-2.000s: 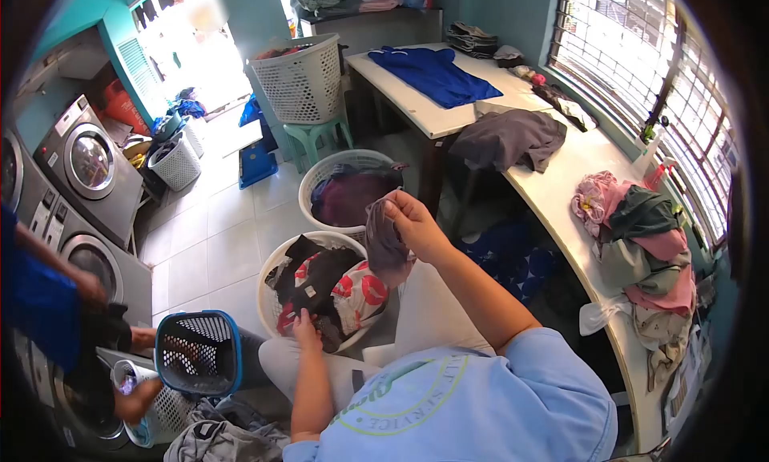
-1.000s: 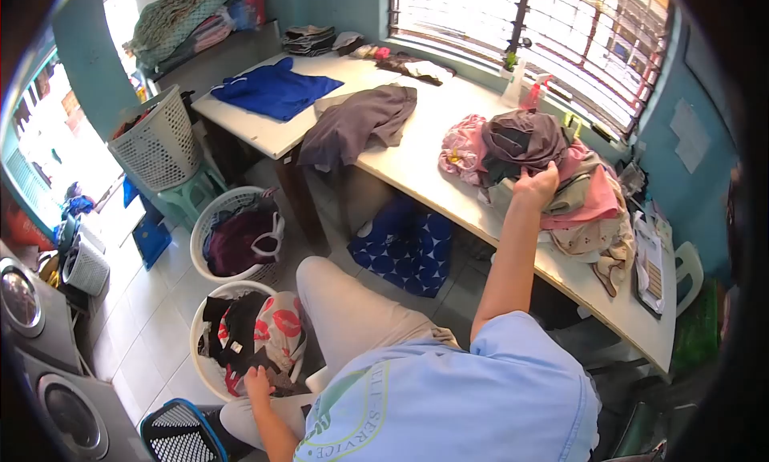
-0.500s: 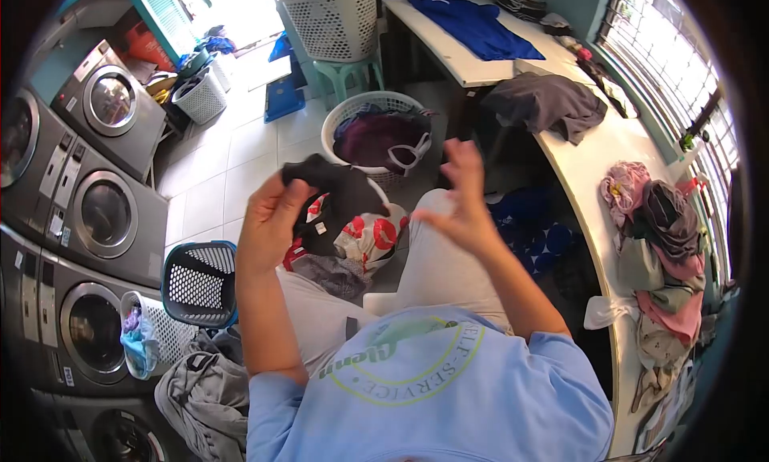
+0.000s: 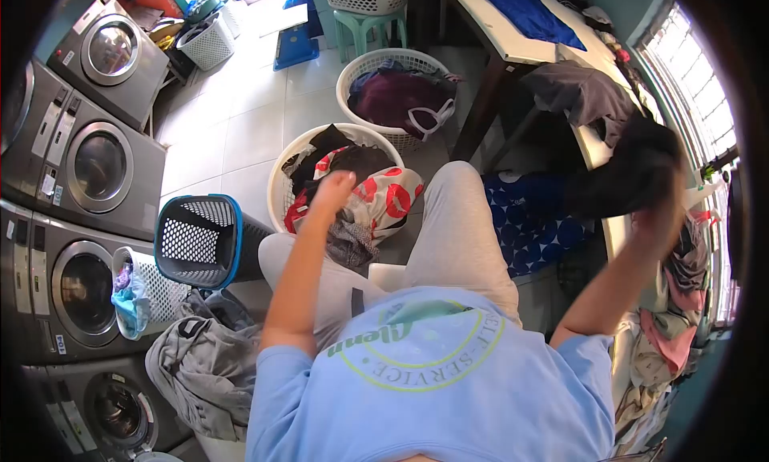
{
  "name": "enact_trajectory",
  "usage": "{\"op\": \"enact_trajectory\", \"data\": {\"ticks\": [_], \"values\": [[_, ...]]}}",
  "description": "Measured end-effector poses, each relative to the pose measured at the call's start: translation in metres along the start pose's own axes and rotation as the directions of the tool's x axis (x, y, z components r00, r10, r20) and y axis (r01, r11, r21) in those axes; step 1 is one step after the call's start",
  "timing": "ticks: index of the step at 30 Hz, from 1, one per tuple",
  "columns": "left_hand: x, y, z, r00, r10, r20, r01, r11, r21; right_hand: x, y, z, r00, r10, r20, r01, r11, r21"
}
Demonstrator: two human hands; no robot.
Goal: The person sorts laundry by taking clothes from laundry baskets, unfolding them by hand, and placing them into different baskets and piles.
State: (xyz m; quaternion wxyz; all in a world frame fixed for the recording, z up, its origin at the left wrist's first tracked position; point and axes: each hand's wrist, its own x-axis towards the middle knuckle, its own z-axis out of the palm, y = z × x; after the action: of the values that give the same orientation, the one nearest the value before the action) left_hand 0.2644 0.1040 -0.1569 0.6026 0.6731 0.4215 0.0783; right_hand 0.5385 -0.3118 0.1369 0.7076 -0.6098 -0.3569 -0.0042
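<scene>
On the right, my right hand (image 4: 663, 217) is closed on a black garment (image 4: 621, 177), which trails out to the left, blurred, over the table edge. My left hand (image 4: 335, 191) has its fingers curled in, and no cloth shows in them. It overlaps a white cloth with red prints (image 4: 394, 205) that spills over the front of a white laundry basket (image 4: 278, 181). Dark clothes and a grey knit piece (image 4: 352, 242) are also in that basket, which stands just beyond my knees.
Behind is a second white basket (image 4: 346, 97) of dark clothes. A long table (image 4: 513, 41) runs down the right, with piled clothes (image 4: 673, 334). Stacked dryers (image 4: 100, 165) line the left, beside a blue-rimmed dark basket (image 4: 239, 238) and grey clothing (image 4: 200, 374).
The black garment has passed from my left hand to my right, which has swung far right with it. My left hand has dropped toward the near basket. The view has tipped downward.
</scene>
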Motion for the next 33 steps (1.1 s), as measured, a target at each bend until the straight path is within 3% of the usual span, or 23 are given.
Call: {"op": "enact_trajectory", "data": {"ticks": [1,2,3,4,5,8,11,13,14,15,17,19,20,21,22,23,25,26,28,29,30,31,33], "values": [[0.013,-0.038,0.012,0.994,-0.062,-0.095,0.075,0.987,0.14,0.006,-0.015,-0.044,0.995,-0.08,-0.053,0.07,0.983,-0.172],[0.03,-0.083,0.025,0.973,-0.072,-0.219,0.147,0.925,0.35,0.013,-0.011,-0.127,0.967,0.016,-0.255,0.001,0.998,0.068],[0.035,-0.114,0.037,0.939,-0.053,-0.339,0.238,0.812,0.532,-0.003,-0.016,-0.144,0.929,-0.193,-0.316,0.052,0.913,-0.405],[0.02,-0.123,0.047,0.949,-0.093,-0.301,0.269,0.735,0.622,-0.019,-0.021,-0.16,0.839,-0.404,-0.363,-0.19,0.408,-0.893],[0.011,-0.122,0.053,0.955,-0.134,-0.266,0.288,0.648,0.705,-0.035,-0.026,-0.175,0.712,-0.584,-0.39,-0.471,0.014,-0.882],[0.015,-0.113,0.056,0.988,0.047,-0.145,0.075,0.677,0.732,-0.078,0.016,-0.269,0.478,-0.413,-0.775,-0.587,0.506,-0.632],[0.05,-0.11,0.039,0.95,0.241,-0.2,-0.114,0.861,0.496,-0.092,0.039,-0.264,0.238,-0.305,-0.922,-0.221,0.908,-0.357],[0.07,-0.085,0.016,0.866,0.398,-0.301,-0.335,0.911,0.241,-0.099,0.053,-0.251,0.12,-0.125,-0.985,0.099,0.989,-0.113],[0.045,-0.032,0.005,0.881,0.352,-0.315,-0.366,0.931,0.016,-0.085,0.043,-0.205,0.009,-0.248,-0.969,-0.024,0.968,-0.248],[0.009,0.039,-0.008,0.897,0.306,-0.32,-0.382,0.899,-0.213,-0.079,0.043,-0.194,-0.002,-0.283,-0.959,-0.195,0.941,-0.277],[-0.017,0.107,-0.042,0.855,0.28,-0.436,-0.463,0.79,-0.401,-0.06,0.057,-0.179,0.072,-0.65,-0.756,-0.298,0.71,-0.638],[-0.083,0.176,-0.079,0.786,0.49,-0.377,-0.618,0.622,-0.48,-0.041,0.057,-0.129,0.204,-0.804,-0.559,-0.321,0.484,-0.814],[-0.114,0.202,-0.091,0.727,0.522,-0.445,-0.686,0.575,-0.446,-0.03,0.056,-0.09,0.276,-0.648,-0.709,-0.017,0.735,-0.678],[-0.142,0.219,-0.1,0.654,0.607,-0.451,-0.753,0.466,-0.465,-0.025,0.057,-0.062,0.341,-0.561,-0.754,0.131,0.823,-0.553],[-0.161,0.23,-0.102,0.466,0.739,-0.486,-0.867,0.274,-0.415,-0.021,0.059,-0.035,0.401,-0.466,-0.789,0.257,0.884,-0.392],[-0.173,0.23,-0.099,0.285,0.846,-0.451,-0.934,0.141,-0.327,-0.022,0.069,-0.018,0.498,-0.384,-0.777,0.217,0.923,-0.318],[-0.166,0.192,-0.103,0.529,0.754,-0.389,-0.817,0.577,0.008,-0.026,0.082,0.02,0.655,-0.372,-0.658,0.118,0.91,-0.397],[-0.153,0.179,-0.09,0.45,0.821,-0.35,-0.801,0.545,0.249,-0.029,0.085,0.042,0.719,-0.427,-0.549,0.083,0.837,-0.541],[-0.151,0.176,-0.07,0.378,0.878,-0.293,-0.738,0.477,0.478,-0.047,0.093,0.089,0.912,-0.176,-0.372,0.057,0.949,-0.311],[-0.163,0.184,-0.066,0.602,0.685,-0.411,-0.717,0.69,0.1,-0.054,0.105,0.107,0.97,0.035,-0.239,-0.042,0.999,-0.022],[-0.173,0.193,-0.064,0.805,0.439,-0.399,-0.568,0.765,-0.303,-0.063,0.098,0.128,0.999,0.008,-0.042,-0.018,0.972,-0.235],[-0.184,0.204,-0.065,0.806,0.437,-0.398,-0.566,0.767,-0.303,-0.075,0.104,0.147,0.99,0.104,0.091,-0.09,0.986,-0.143],[-0.198,0.222,-0.07,0.882,0.301,-0.363,-0.471,0.614,-0.633,-0.099,0.101,0.176,0.891,0.191,0.412,-0.062,0.95,-0.305]]}}
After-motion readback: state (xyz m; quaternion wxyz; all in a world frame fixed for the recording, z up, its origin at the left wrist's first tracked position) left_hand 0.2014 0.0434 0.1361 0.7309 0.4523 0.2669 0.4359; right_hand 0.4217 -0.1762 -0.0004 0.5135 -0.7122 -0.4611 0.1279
